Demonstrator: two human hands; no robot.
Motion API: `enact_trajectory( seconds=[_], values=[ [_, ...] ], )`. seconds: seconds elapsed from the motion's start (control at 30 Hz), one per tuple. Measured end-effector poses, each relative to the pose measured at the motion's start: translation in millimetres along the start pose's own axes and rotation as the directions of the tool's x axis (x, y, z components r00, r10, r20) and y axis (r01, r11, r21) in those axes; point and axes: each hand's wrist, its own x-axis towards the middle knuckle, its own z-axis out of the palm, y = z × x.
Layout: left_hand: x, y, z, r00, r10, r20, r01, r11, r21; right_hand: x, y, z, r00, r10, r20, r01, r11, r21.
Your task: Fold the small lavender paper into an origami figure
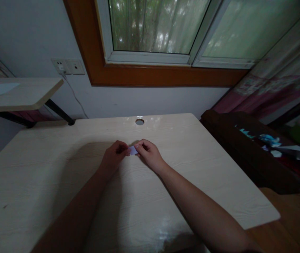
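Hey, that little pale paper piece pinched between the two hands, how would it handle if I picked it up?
The paper piece looks thin and tiny, so it is probably very light, floppy and easily creased. Being flat, it likely won't roll. On the glossy table it may slide when pushed.

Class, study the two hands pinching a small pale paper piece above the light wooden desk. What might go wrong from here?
1. The small pale lilac paper piece is pinched between the left hand and right hand; pulling apart might tear it.
2. If dropped, it might slip into the round cable hole in the light wooden desk just beyond the hands.
3. The dim light could make fine handling inaccurate.
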Motion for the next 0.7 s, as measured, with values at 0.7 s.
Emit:
enact_trajectory(
  seconds=[0.7],
  values=[
    [-3,11,-3.3,0.997,-0.046,0.061,0.047,0.999,-0.001,0,2,-1,0.998,-0.023,0.053,0.027,0.997,-0.072]
  ],
)
